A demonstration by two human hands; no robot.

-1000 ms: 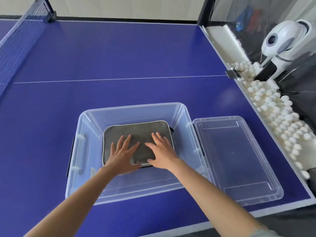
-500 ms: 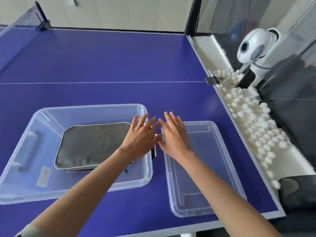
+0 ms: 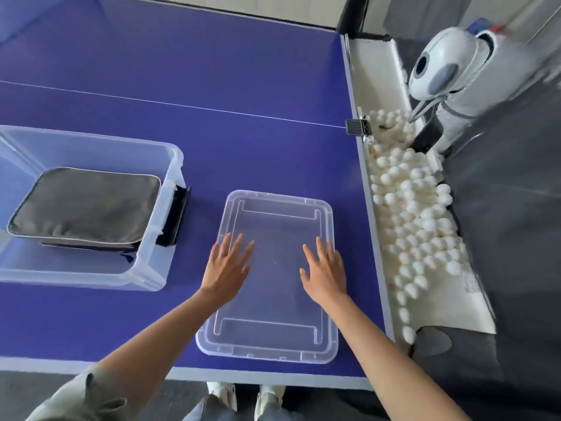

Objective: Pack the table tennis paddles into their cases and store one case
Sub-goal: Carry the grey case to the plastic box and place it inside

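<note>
A dark grey zipped paddle case (image 3: 85,205) lies flat inside a clear plastic storage bin (image 3: 151,268) at the left of the blue table. To the right of the bin a clear plastic lid (image 3: 273,335) lies flat on the table. My left hand (image 3: 226,265) hovers over the lid's left edge, fingers spread, holding nothing. Over the lid's right side my right hand (image 3: 326,270) is spread the same way, also with nothing in it. Whether the palms touch the lid is unclear.
A black latch handle (image 3: 177,215) sticks out on the bin's right side. Along the table's right edge a white trough (image 3: 373,71) holds several white balls (image 3: 416,214), with a white ball-feeding machine (image 3: 443,71) behind it. The table's near edge (image 3: 273,379) is close to my feet.
Both hands left the case in the bin and moved right to the lid, then spread apart over its two sides. The view swung to the right.
</note>
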